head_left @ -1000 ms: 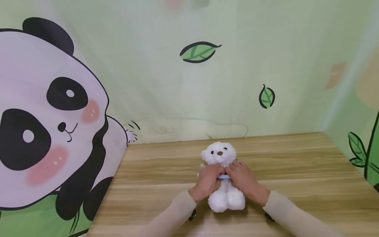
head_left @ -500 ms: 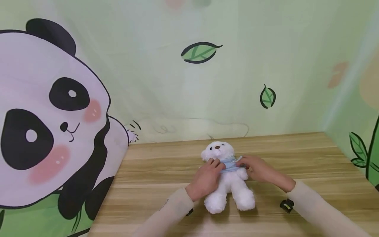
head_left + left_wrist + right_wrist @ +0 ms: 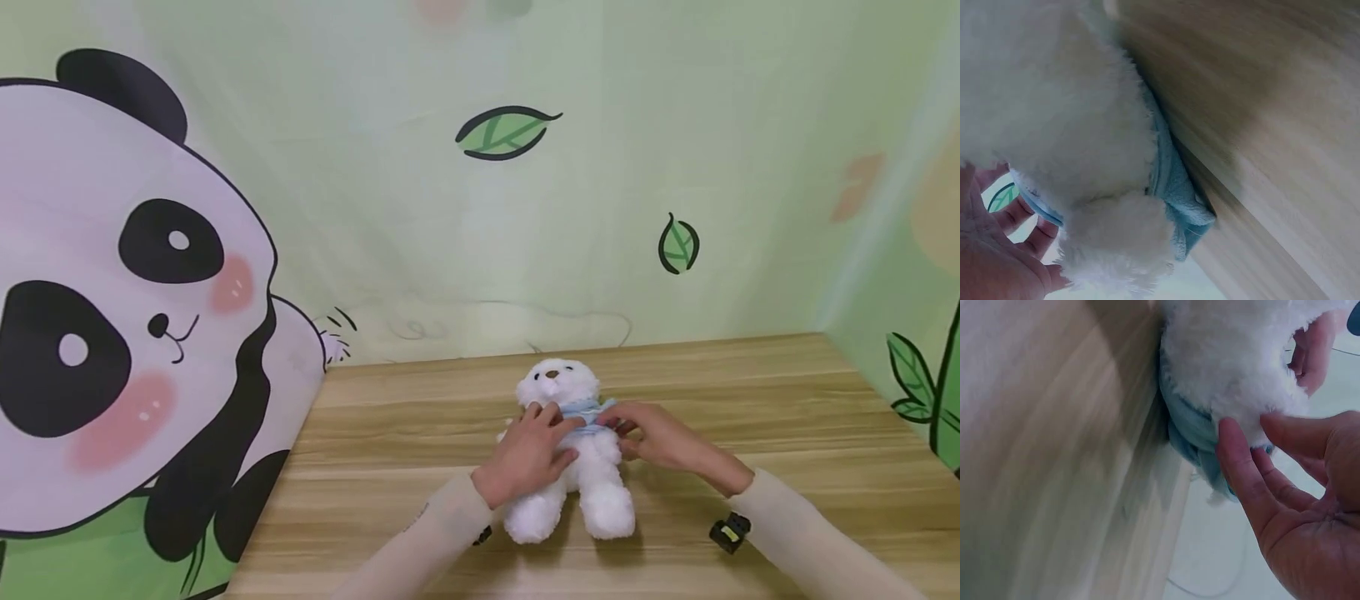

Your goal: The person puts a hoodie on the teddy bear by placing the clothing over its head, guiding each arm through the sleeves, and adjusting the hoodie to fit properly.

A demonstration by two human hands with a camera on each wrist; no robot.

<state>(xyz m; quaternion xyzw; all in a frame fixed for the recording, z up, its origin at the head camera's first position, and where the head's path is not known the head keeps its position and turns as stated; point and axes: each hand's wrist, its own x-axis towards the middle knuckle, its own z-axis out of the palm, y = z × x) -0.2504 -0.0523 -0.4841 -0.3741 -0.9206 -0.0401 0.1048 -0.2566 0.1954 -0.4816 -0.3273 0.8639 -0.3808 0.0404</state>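
A white plush bear [image 3: 596, 462] lies on its back, head toward the wall, with a light blue cloth [image 3: 587, 410] round its neck and chest. My left hand [image 3: 525, 454] rests on the bear's chest at the left, index finger along the cloth and thumb spread toward the belly. At the other side, the fingertips of my right hand [image 3: 660, 437] touch the cloth's right edge by the bear's arm. The right wrist view shows thumb and index finger apart against the fur. In the left wrist view, a folded corner of the blue cloth [image 3: 1188, 209] sticks out past the arm.
The wood-grain table [image 3: 405, 433] lies under the bear and meets a pale green wall cloth [image 3: 390, 208] at the back. A large printed panda [image 3: 195, 333] covers the left side. A small black device [image 3: 730, 532] sits at the right wrist.
My hands, earlier together over the bear's chest, have parted; the right one moved to the cloth's right edge. The bear's head tipped back and its legs spread. Lately, the bear shifted slightly.
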